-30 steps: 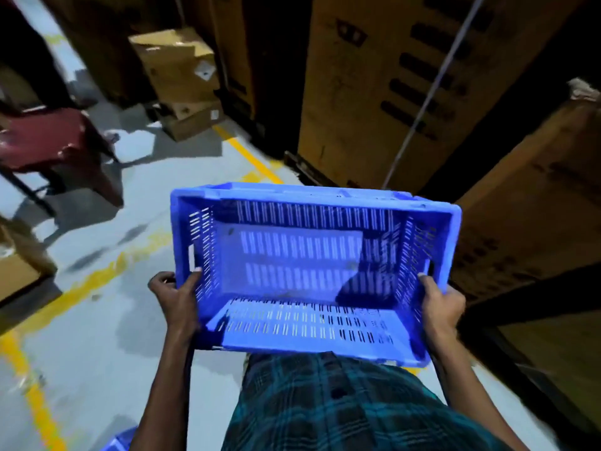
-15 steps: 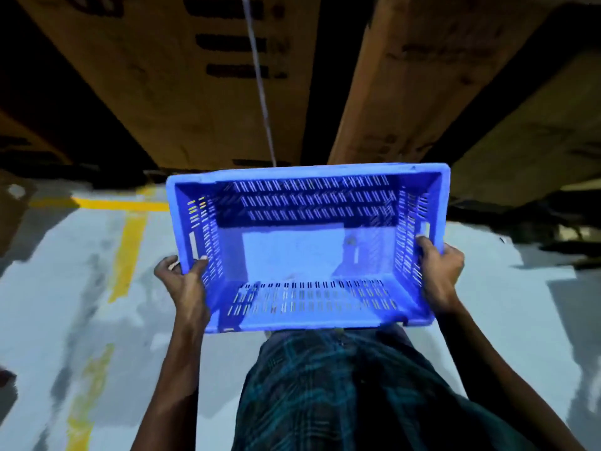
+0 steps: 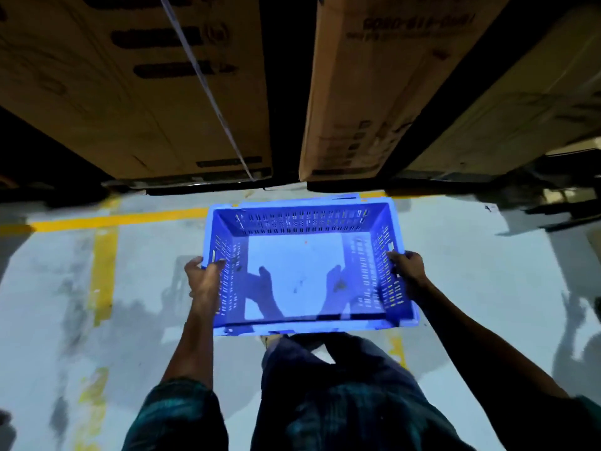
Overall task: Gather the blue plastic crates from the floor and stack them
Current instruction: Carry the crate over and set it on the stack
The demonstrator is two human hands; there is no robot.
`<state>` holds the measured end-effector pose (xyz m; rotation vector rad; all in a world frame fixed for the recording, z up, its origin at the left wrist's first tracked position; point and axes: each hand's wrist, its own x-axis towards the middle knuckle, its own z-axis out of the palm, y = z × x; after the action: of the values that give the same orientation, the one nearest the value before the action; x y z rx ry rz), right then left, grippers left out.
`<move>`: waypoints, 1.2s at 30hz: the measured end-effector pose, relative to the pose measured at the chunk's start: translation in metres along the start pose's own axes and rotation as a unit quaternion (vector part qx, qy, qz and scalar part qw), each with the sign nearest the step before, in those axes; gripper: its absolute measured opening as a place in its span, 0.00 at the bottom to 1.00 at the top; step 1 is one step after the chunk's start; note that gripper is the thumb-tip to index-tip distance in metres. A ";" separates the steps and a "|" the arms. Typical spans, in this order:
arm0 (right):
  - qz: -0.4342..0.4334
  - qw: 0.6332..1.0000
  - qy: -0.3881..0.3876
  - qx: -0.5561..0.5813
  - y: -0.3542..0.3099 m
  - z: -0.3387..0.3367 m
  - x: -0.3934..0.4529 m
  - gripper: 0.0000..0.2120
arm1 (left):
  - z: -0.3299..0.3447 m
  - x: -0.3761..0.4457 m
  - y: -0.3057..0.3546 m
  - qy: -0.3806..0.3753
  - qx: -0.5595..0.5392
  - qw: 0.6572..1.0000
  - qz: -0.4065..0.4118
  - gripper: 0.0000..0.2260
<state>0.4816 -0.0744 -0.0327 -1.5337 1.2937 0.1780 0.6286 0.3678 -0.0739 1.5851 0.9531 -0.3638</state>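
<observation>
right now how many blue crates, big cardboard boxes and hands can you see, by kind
blue crate: 1, held by the left hand and right hand
large cardboard boxes: 3 ()
hands: 2
total: 6

We have only the head view, looking steeply down from close above at the floor point(image 3: 487, 288) and forward to the cardboard boxes point(image 3: 130, 92).

sleeves point(image 3: 177, 415): short, dark teal-and-black plaid | forearms bare | lower garment point(image 3: 341, 402): same dark plaid cloth
</observation>
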 end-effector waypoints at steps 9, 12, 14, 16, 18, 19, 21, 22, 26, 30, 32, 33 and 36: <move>0.027 0.998 -0.054 0.001 0.000 0.001 0.089 0.12 | 0.076 -0.037 0.042 -0.019 -0.006 0.999 0.036 0.08; 0.006 0.999 -0.038 0.016 -0.014 0.011 0.112 0.09 | 0.101 -0.015 0.043 -0.032 0.007 0.996 0.080 0.09; 0.000 0.998 -0.039 0.042 -0.024 0.019 0.122 0.11 | 0.117 -0.005 0.044 -0.022 0.027 0.995 0.098 0.09; -0.016 0.997 -0.054 0.056 -0.030 0.027 0.128 0.09 | 0.128 0.005 0.040 -0.022 0.042 0.995 0.091 0.10; -0.018 0.997 -0.058 0.040 -0.024 0.031 0.140 0.08 | 0.133 0.016 0.031 -0.030 0.049 0.996 0.070 0.08; -0.017 0.998 -0.058 0.027 -0.015 0.032 0.150 0.10 | 0.132 0.023 0.023 -0.034 0.055 0.996 0.065 0.09; -0.026 0.997 -0.076 -0.008 0.010 0.031 0.177 0.16 | 0.130 0.026 0.013 -0.042 0.077 0.994 0.066 0.11; -0.037 0.994 -0.096 -0.022 0.026 0.031 0.195 0.21 | 0.130 0.025 0.009 -0.048 0.087 0.993 0.070 0.11; -0.066 0.989 -0.115 -0.063 0.044 0.033 0.220 0.20 | 0.130 0.037 0.002 -0.015 0.099 0.992 0.075 0.12; -0.069 0.992 -0.097 -0.048 0.000 0.029 0.176 0.20 | 0.126 0.045 0.003 -0.001 0.072 0.996 0.048 0.14; -0.059 0.992 -0.105 -0.042 -0.005 0.029 0.163 0.22 | 0.125 0.044 0.002 -0.006 0.081 0.995 0.055 0.11; -0.057 0.991 -0.109 -0.048 -0.001 0.029 0.159 0.23 | 0.124 0.043 0.000 -0.009 0.089 0.995 0.053 0.08; -0.057 0.986 -0.149 -0.056 0.016 0.027 0.153 0.34 | 0.123 0.038 -0.004 -0.011 0.120 0.990 0.067 0.06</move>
<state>0.5434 -0.1457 -0.1571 -1.6018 0.9720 0.3967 0.6819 0.2672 -0.1349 1.8498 0.8026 -0.4124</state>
